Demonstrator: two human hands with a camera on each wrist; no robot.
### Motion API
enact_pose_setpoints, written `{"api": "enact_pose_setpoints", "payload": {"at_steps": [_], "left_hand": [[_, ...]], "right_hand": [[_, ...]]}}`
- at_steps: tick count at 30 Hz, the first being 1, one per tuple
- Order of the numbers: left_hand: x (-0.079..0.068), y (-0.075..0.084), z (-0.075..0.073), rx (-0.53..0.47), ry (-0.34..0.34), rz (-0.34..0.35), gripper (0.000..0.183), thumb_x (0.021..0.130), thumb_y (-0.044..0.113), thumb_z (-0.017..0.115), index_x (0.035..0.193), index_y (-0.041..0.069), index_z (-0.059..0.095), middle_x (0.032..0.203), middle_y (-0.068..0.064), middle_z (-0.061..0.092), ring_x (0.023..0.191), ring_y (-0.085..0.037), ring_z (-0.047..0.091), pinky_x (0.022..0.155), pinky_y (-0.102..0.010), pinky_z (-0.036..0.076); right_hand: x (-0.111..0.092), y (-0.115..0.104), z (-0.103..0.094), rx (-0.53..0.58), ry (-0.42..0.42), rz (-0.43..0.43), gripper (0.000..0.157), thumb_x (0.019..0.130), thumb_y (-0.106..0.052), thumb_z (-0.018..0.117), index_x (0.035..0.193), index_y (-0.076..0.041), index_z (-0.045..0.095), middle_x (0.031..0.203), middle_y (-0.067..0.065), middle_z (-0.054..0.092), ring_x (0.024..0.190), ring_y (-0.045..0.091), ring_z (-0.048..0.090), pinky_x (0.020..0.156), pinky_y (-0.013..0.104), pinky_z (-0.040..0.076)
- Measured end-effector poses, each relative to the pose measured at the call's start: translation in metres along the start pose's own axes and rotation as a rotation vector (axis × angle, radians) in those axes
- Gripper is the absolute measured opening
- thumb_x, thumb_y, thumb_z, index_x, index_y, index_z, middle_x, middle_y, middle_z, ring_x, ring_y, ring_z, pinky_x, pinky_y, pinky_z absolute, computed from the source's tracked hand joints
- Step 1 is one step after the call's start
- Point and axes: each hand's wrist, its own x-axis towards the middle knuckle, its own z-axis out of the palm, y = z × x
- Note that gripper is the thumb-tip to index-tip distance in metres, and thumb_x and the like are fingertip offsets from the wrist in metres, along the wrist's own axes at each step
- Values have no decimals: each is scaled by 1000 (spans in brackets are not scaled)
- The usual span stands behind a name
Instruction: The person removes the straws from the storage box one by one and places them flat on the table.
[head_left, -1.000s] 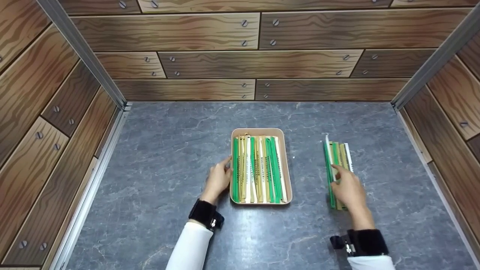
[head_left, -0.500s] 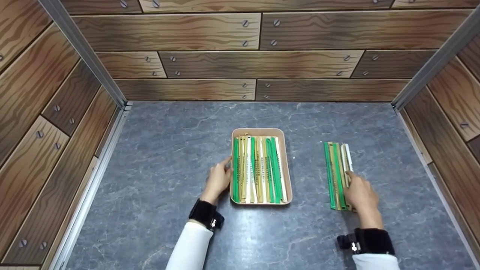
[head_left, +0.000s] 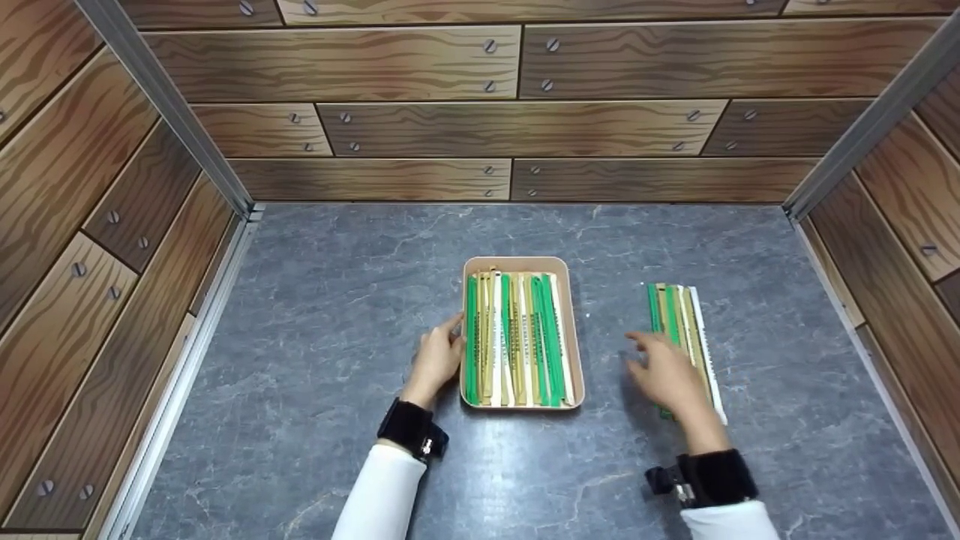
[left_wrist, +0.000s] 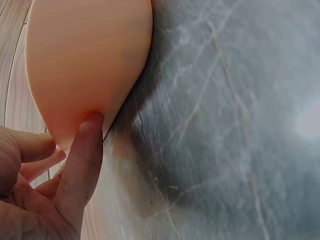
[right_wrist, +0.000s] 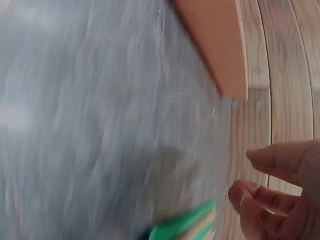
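My left hand is at the left side of a tan tray. In the left wrist view its fingertips rest against the tray's smooth outer wall. A row of long, thin wrapped sticks, green, gold and white with small print, lies side by side in the tray. To the right, a smaller bundle of similar sticks lies on the table. My right hand hovers over the left part of this bundle, its fingers loosely bent with nothing between them, and hides its lower half.
Grey marbled tabletop surrounds the tray and bundle. Wood-patterned panels with metal edge strips enclose it at the back and both sides. A strap with a small camera sits on each wrist.
My right hand held sticks up at the bundle's left side, moved to its right side, and has now come back left, holding nothing. The left hand and tray have stayed put.
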Motion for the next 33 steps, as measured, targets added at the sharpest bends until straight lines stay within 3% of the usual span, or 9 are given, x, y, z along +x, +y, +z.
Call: {"api": "enact_pose_setpoints", "payload": {"at_steps": [8, 15, 20, 25, 33], "left_hand": [[0, 0, 0, 3, -9, -22, 47, 95, 7, 60, 142, 9, 53, 88, -12, 69, 63, -16, 61, 55, -29, 53], [-1, 1, 0, 1, -5, -31, 48, 95, 6, 60, 142, 10, 53, 86, -10, 69, 62, -15, 60, 54, -28, 52], [-1, 2, 0, -19, -10, -33, 48, 95, 5, 60, 142, 10, 52, 87, -11, 69, 62, -15, 61, 55, -28, 53], [-1, 1, 0, 1, 11, 14, 45, 95, 5, 60, 140, 6, 54, 86, -13, 70, 66, -18, 64, 58, -29, 54], [0, 0, 0, -19, -6, -4, 47, 95, 4, 59, 141, 6, 53, 88, -14, 70, 67, -18, 64, 58, -28, 54]], "right_hand": [[10, -64, 38, 74, -102, -147, 46, 86, -5, 70, 131, -5, 60, 123, 14, 60, 98, 27, 61, 84, 43, 54], [15, -107, 70, 53, -173, -350, 38, 88, -6, 68, 126, -4, 63, 113, 9, 62, 97, 23, 61, 84, 38, 54], [21, -119, 84, 11, -196, -417, 38, 89, -4, 65, 127, -6, 63, 112, 7, 62, 97, 22, 62, 85, 36, 54], [27, -123, 94, 34, -194, -451, 33, 92, -4, 63, 125, -6, 65, 108, 7, 63, 94, 22, 62, 84, 36, 54], [32, -120, 103, 66, -198, -427, 23, 92, -9, 64, 113, -5, 71, 100, 6, 65, 90, 21, 62, 80, 35, 54]]}}
